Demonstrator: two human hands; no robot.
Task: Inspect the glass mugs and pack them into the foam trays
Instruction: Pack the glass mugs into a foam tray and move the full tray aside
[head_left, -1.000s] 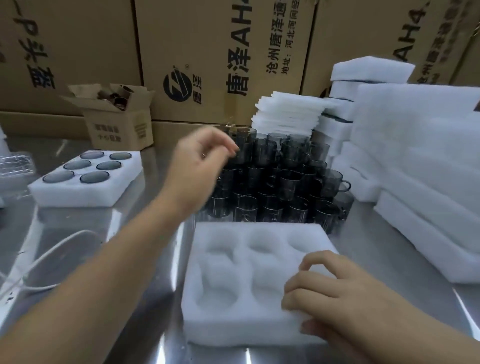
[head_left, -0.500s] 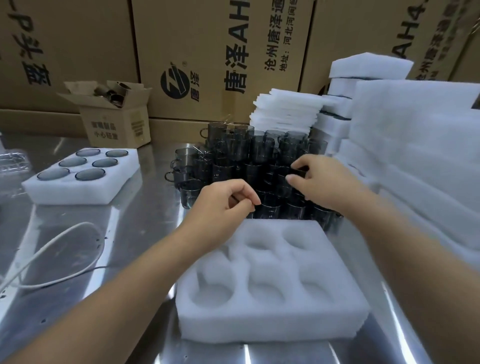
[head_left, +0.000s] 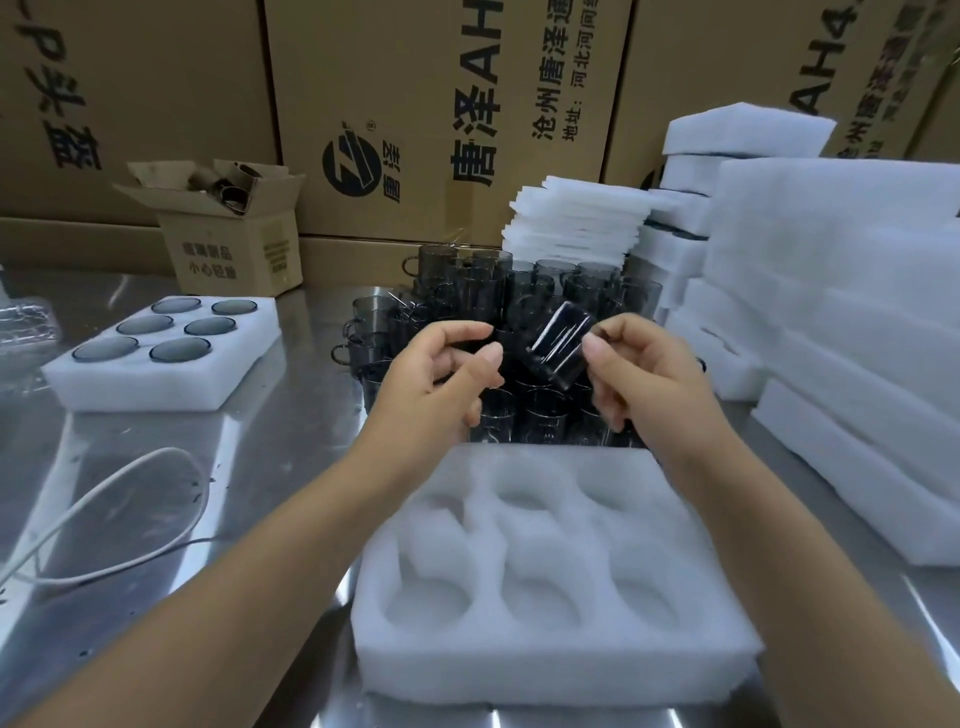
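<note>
My right hand (head_left: 649, 379) grips a dark smoked glass mug (head_left: 558, 343), tilted in the air above the cluster of matching mugs (head_left: 467, 291) on the steel table. My left hand (head_left: 431, 395) hovers just left of that mug with its fingers curled and apart; nothing shows in it. Below both hands lies a white foam tray (head_left: 545, 670) whose several round pockets hold nothing. At the left, a second foam tray (head_left: 156, 384) has a mug in every pocket.
Stacked foam trays (head_left: 831, 312) fill the right side, and a pile of thin foam sheets (head_left: 576, 223) stands behind the mugs. A small open cardboard box (head_left: 234, 254) sits back left before large cartons (head_left: 415, 104). A white cable (head_left: 104, 499) loops across the table.
My right hand went from the near tray to the mug cluster and lifted one mug, now tilted. My left hand drew back from the far mugs to beside it.
</note>
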